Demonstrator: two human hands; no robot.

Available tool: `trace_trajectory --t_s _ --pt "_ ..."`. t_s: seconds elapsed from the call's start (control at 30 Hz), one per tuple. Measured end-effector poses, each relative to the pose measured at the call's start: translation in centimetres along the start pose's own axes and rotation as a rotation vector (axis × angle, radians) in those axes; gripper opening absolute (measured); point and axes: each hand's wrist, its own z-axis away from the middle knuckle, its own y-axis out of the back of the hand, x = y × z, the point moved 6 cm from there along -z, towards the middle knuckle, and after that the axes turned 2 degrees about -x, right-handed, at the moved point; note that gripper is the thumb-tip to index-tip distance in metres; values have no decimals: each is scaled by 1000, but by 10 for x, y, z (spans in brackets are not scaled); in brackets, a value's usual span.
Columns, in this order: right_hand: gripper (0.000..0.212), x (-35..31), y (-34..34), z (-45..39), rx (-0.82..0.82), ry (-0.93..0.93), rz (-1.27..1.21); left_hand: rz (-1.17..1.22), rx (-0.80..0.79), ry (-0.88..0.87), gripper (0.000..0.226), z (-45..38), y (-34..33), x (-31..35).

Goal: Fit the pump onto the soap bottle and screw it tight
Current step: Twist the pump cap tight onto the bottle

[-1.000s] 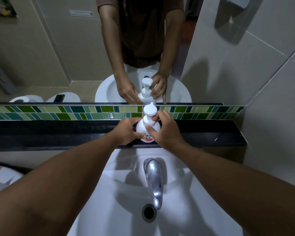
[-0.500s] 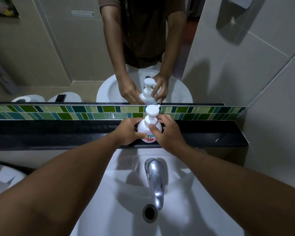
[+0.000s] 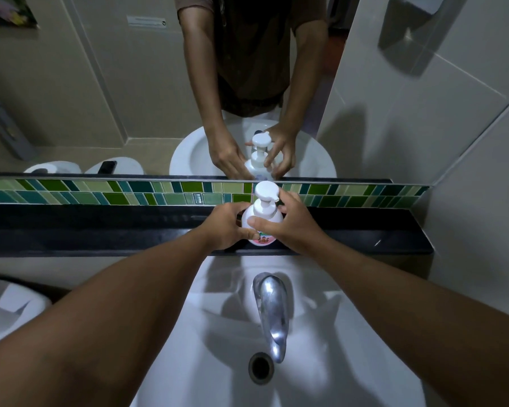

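Note:
A white soap bottle [image 3: 263,240] with a pink label stands upright on the black ledge [image 3: 100,230] behind the sink. Its white pump [image 3: 265,192] sits on the bottle's neck, nozzle pointing right. My left hand [image 3: 224,227] grips the bottle's left side. My right hand [image 3: 291,224] wraps the pump's white collar from the right, thumb across the front, fingers behind. The bottle's lower body is partly hidden by both hands.
A chrome tap [image 3: 272,312] and drain [image 3: 260,368] lie in the white sink [image 3: 321,362] below the ledge. Behind the ledge runs a green tile strip [image 3: 130,192] and a mirror [image 3: 100,98]. A tiled wall [image 3: 467,142] closes the right side.
My right hand has slid down from the pump head onto the collar, thumb now across the front. The pump nozzle now points right. My left hand stays on the bottle.

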Motion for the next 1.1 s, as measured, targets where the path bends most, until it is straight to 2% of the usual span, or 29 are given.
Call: trace_trajectory --t_s 0.1,0.2,0.37,0.5,0.6,0.7,0.8,0.87,0.9,0.97,1.1 --pt "79 1 9 -6 -135 8 -63 32 8 17 60 -1 -1 -3" --pt "52 1 11 -8 -154 14 17 35 14 19 61 -2 -2 -7" --pt "62 -1 -3 -3 132 -56 13 42 34 27 53 0 -2 -7" --pt "76 -11 -13 5 330 -227 77 26 39 52 44 3 -1 -8" --pt "94 -14 -13 9 385 -160 -4 17 39 29 43 3 -1 -5" --pt "99 -8 -9 8 309 -64 -59 24 31 20 47 3 0 -2" --pt "87 -2 1 4 80 36 -62 44 21 24 54 3 0 -2" --pt "68 0 7 2 -37 67 0 36 18 18 57 3 0 0" --pt "60 1 8 0 -52 84 70 36 15 18 57 3 -1 0" --pt "57 3 7 -2 -36 101 169 33 7 12 56 4 -1 2" --pt "58 2 -1 2 148 4 90 30 22 13 54 6 -1 1"
